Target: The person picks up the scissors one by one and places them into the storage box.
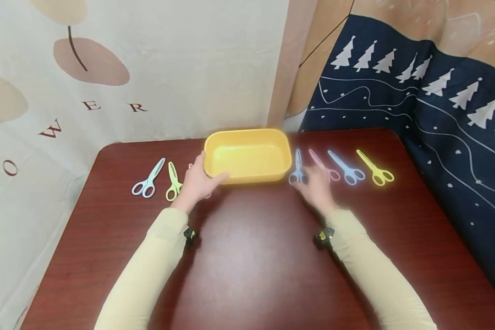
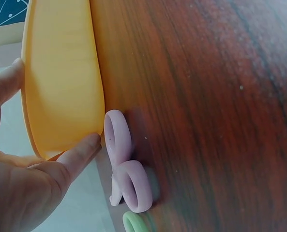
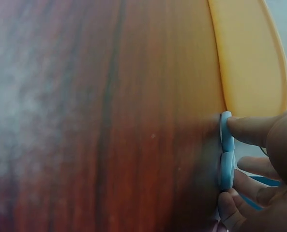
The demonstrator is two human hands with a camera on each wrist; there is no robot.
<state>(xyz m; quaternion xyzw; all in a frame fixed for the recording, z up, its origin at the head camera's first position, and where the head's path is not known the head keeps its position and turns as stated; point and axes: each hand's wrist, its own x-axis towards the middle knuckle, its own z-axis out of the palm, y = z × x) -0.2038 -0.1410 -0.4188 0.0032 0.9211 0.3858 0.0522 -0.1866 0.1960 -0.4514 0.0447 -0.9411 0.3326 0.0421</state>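
Note:
A yellow plastic bin stands at the table's far edge. My left hand grips its left front corner, the thumb along the front wall and the other fingers at the left end. Beneath that hand lie pink scissors, mostly hidden in the head view; their handle loops show in the left wrist view. Just right of the bin, my right hand holds the handles of blue scissors. In the right wrist view its thumb lies on one blue loop, with fingers curled at the other loop.
Left of the bin lie light-blue scissors and green scissors. To the right are pink scissors, more blue scissors and yellow scissors. Printed curtains hang behind the dark red table.

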